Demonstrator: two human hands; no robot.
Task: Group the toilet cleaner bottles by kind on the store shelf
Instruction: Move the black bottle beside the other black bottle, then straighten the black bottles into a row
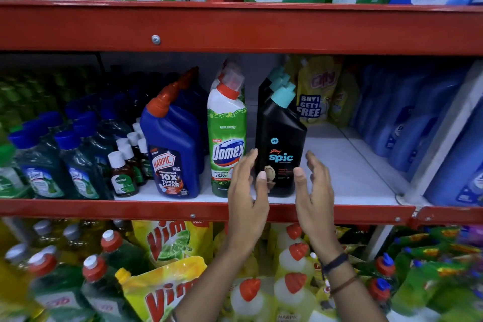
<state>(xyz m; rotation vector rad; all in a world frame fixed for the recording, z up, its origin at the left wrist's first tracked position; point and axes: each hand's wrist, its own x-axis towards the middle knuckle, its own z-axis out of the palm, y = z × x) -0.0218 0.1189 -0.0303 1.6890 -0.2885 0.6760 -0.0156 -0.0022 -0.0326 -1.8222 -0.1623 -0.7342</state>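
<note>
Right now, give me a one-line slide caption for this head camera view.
Both open hands, left and right, flank the black Spic bottle beside the Domex and Harpic rows.

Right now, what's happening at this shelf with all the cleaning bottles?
A person is sorting toilet cleaners on the middle shelf. Both hands are open on either side of the front black Spic bottle: the left hand by its left edge, the right hand by its right, neither clearly gripping it. More Spic bottles line up behind it. To its left stand a row of green Domex bottles and a row of blue Harpic bottles, each kind together.
</note>
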